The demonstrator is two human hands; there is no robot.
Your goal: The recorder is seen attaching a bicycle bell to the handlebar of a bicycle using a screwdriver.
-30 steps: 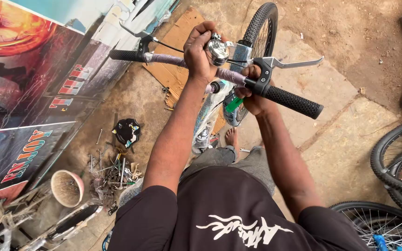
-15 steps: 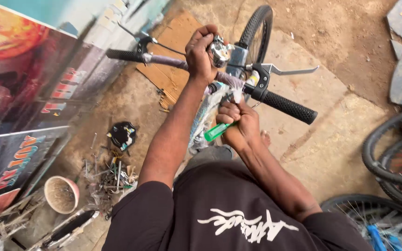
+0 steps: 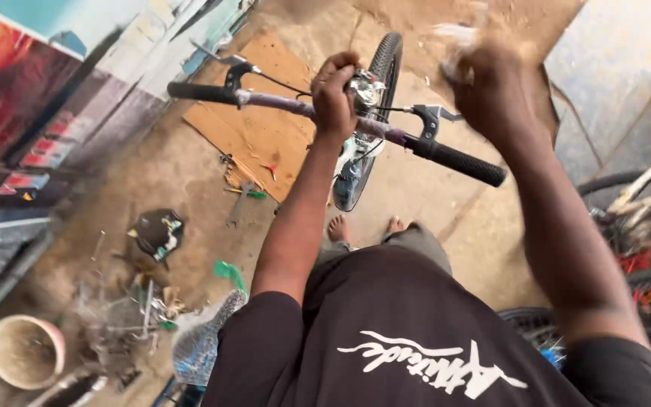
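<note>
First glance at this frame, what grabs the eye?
Centre frame, the left hand grips the bicycle handlebar near its stem, with the front wheel pointing away over the sandy ground. The right hand is raised clear of the bar at upper right, blurred, seemingly clutching something pale. At lower left, a round bucket sits beside a scatter of metal tools.

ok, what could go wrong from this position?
1. Only the left hand grips the purple handlebar; the bike could twist or tip.
2. The raised right hand is blurred; swinging down, it might hit the silver brake lever.
3. Bare feet stand near scattered metal tools.
</note>
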